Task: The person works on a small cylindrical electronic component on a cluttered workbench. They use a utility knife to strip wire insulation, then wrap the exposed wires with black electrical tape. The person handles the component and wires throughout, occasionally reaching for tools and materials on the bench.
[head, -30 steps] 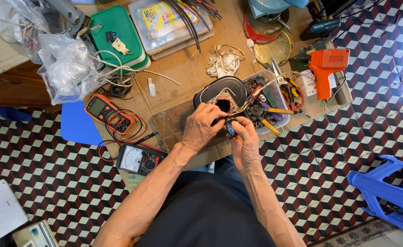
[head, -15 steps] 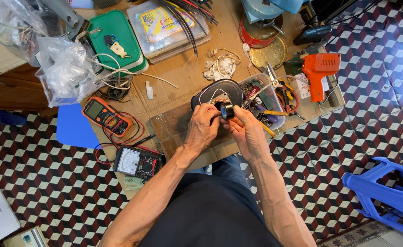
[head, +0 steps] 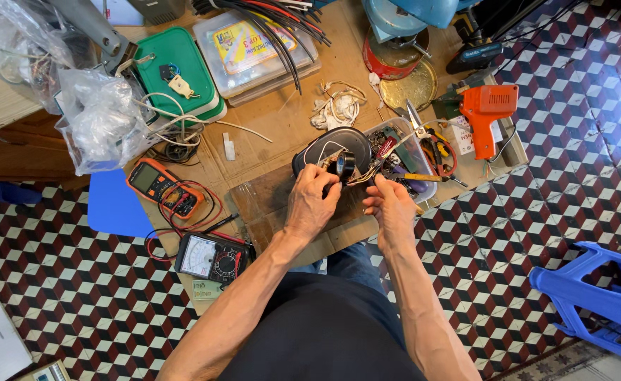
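My left hand grips a small roll of black tape at its fingertips, just above a brown board on the low cardboard-covered table. Close to its right, my right hand pinches a thin bundle of wires that runs toward the tape roll. Directly behind both hands lies a black oval device with white wires on it. Whether the tape touches the wires I cannot tell.
A clear tray of tools and an orange gun-shaped tool lie to the right. An orange multimeter and an analog meter sit at left. Green box, plastic bags, blue stool.
Both hands have come off the black oval device and lifted the tape roll between them. The right hand has since drawn slightly away to the right.
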